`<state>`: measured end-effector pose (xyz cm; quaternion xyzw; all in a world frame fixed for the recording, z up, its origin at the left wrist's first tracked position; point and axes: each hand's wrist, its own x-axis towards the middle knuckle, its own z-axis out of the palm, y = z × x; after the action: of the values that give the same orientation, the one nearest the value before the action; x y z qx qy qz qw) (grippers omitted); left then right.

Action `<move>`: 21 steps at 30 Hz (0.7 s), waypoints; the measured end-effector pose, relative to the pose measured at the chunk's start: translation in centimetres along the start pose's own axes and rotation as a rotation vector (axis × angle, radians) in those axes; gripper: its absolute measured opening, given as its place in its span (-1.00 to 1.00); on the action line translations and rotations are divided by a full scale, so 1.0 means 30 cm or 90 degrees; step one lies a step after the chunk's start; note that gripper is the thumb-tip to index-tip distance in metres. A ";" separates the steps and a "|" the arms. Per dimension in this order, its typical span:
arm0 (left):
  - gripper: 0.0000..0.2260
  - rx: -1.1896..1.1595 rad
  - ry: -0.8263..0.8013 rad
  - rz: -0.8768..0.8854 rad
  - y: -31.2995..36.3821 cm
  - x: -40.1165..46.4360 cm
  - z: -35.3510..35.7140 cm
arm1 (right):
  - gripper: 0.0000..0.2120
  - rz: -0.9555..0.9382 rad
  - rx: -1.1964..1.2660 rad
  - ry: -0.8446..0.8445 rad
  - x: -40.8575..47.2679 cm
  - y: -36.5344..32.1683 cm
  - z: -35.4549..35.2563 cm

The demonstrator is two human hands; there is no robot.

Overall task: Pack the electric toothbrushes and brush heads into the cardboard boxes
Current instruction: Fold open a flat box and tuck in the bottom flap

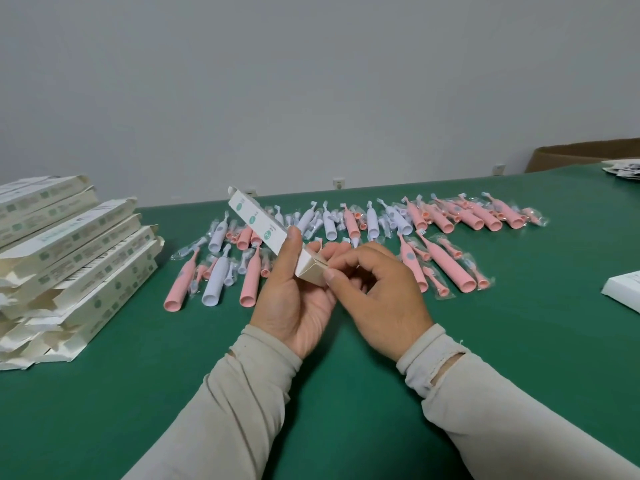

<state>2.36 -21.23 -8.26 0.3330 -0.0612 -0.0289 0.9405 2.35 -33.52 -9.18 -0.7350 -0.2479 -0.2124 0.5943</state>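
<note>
Left hand (294, 299) grips the box (266, 233) tilted up; right hand (377, 289) fingers pinch its end flap (313, 270), likely closing it.

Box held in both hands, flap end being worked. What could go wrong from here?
1. The left hand holds the cardboard box tilted, while the right hand works the flaps at its lower end; if anything is inside, it could slide out there.
2. A hard pinch may crease the thin flaps.
3. The stack of boxes at the left sits unevenly with flaps open; a knock could topple it.
</note>
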 end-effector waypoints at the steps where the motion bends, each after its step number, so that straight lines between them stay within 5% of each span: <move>1: -0.54 0.010 -0.009 -0.003 -0.003 -0.003 0.002 | -0.88 0.003 0.009 0.011 0.000 -0.002 0.001; 8: -0.52 0.040 0.042 0.029 -0.006 -0.010 0.003 | -0.86 0.070 0.044 -0.005 0.007 0.015 -0.008; 11: -0.77 0.356 0.117 0.148 0.029 -0.001 -0.013 | -0.87 0.113 0.060 0.032 0.029 0.019 -0.030; 14: -0.59 0.916 0.253 0.253 0.080 0.018 -0.092 | -0.78 0.204 0.155 0.123 0.057 0.011 -0.073; 16: -0.58 1.152 0.217 0.305 0.097 0.012 -0.124 | -0.62 0.248 0.233 0.155 0.075 0.013 -0.107; 21: -0.59 1.258 0.090 0.312 0.116 0.008 -0.143 | -0.66 0.308 0.299 0.200 0.093 0.029 -0.145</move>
<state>3.24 -15.88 -9.35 0.9397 -0.0681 0.2473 0.2263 5.01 -37.62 -7.28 -0.5744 -0.0148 -0.1129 0.8106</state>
